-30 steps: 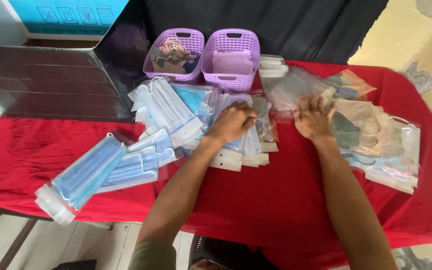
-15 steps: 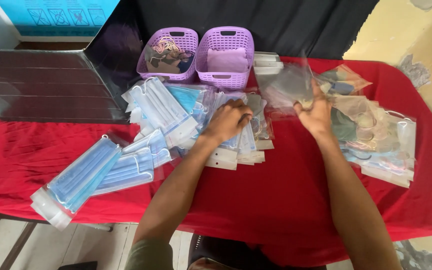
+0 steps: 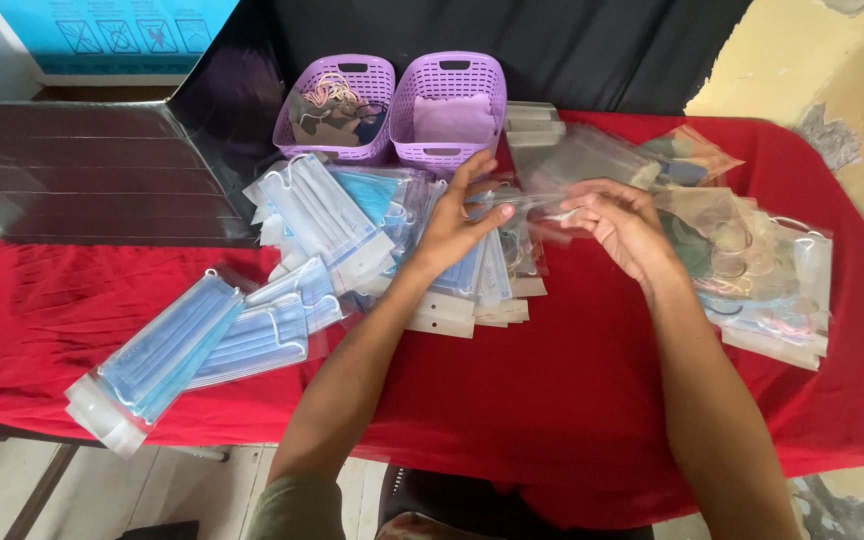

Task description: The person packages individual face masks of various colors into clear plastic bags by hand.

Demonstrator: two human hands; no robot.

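Left hand [image 3: 455,228]: fingers spread, fingertips pinching the near edge of the clear empty plastic sleeve [image 3: 577,165].
Right hand [image 3: 620,222]: fingers curled, gripping the sleeve's other edge.
Sleeve: raised above the red tablecloth [image 3: 552,390], just before two purple slotted plastic baskets [image 3: 449,105].
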